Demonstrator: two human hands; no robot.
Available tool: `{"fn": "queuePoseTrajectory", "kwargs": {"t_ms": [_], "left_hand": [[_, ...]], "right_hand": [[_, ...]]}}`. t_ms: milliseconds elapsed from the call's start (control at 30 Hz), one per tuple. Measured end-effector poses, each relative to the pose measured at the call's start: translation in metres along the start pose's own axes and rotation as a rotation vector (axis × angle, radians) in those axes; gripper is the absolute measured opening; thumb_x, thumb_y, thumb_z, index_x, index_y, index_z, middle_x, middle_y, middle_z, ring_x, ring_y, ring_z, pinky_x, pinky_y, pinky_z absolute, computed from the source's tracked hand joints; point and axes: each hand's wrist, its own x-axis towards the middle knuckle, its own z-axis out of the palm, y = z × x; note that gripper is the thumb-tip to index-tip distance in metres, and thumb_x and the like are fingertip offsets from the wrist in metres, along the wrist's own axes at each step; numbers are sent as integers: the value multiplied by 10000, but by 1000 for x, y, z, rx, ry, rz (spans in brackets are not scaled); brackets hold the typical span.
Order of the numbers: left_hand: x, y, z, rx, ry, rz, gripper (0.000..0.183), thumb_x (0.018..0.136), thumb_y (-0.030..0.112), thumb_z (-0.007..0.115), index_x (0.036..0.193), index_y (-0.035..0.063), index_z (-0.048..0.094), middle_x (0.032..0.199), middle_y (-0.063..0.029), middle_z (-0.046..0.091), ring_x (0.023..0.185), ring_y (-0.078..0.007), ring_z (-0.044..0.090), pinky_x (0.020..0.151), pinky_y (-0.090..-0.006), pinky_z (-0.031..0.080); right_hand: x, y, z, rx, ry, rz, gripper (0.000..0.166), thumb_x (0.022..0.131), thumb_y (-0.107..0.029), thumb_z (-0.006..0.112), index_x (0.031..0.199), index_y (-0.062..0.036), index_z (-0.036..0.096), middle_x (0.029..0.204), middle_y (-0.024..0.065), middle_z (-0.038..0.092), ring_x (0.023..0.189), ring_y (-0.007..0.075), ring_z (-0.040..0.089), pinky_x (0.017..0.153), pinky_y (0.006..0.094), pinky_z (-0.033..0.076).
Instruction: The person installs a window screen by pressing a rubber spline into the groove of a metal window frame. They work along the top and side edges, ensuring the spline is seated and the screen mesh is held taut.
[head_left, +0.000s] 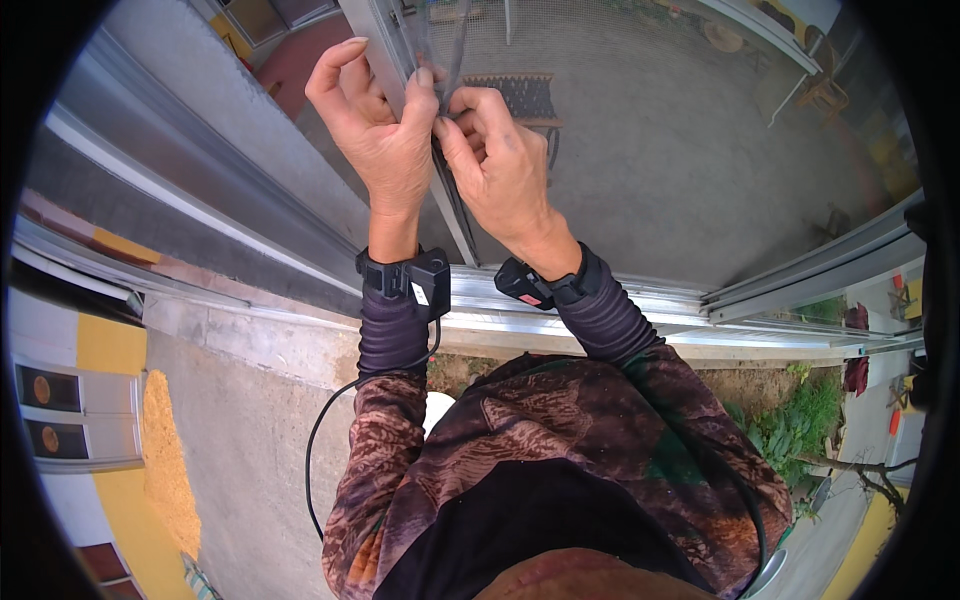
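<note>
An upright metal frame bar (369, 37) runs down before me, with fine mesh screen (637, 52) on its right side. My left hand (386, 127) is at this bar, thumb on its right edge and lower fingers curled at its left; the index finger is raised and bent. Close beside the left thumb, my right hand (499, 157) pinches the edge of a dark, thin strip (457, 45) between thumb and forefinger. The strip rises from the pinch along the bar. Whether it is loose mesh or a seal, I cannot tell. Its lower part is hidden behind the right fingers.
Below the hands runs a metal sill track (645, 292), with a sliding frame (817, 259) at right. Through the mesh a woven seat (517, 97) shows. A black cable (309, 457) hangs beside my left sleeve. Green plants (791, 420) grow at right; yellow grain (169, 457) lies at left.
</note>
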Motion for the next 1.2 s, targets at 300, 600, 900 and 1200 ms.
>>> {"fn": "queuePoseTrajectory", "kwargs": {"t_ms": [300,600,900,1200], "left_hand": [[8,6,-1,803,47,452,423,736,17,782,1129,84,641,1270,-149,512,1103,-273,560,888,-394,474],[-1,37,-4,1287,-37,468,258,696,188,917,904,177,764,857,49,610,890,-181,539,791,-348,406],[7,54,11,1473,-329,307,456,803,182,787,1239,101,681,708,-11,631,610,-207,627,597,-348,450],[25,84,66,1847,-785,-73,333,906,140,625,1190,-33,626,751,-214,711,714,-391,724,590,-456,567]], "right_hand": [[4,1,0,38,19,-27,172,957,-135,678,1071,-46,584,719,126,712,606,323,706,529,405,525],[4,1,1,39,6,-27,165,966,-128,669,1071,-41,577,723,130,711,615,333,707,534,407,530],[5,0,-2,57,9,-43,167,958,-110,662,1074,-28,574,737,138,712,640,345,707,560,416,535],[-8,0,-35,-10,-45,-60,164,947,-93,657,1048,-4,562,747,160,702,656,370,700,567,427,527]]}}
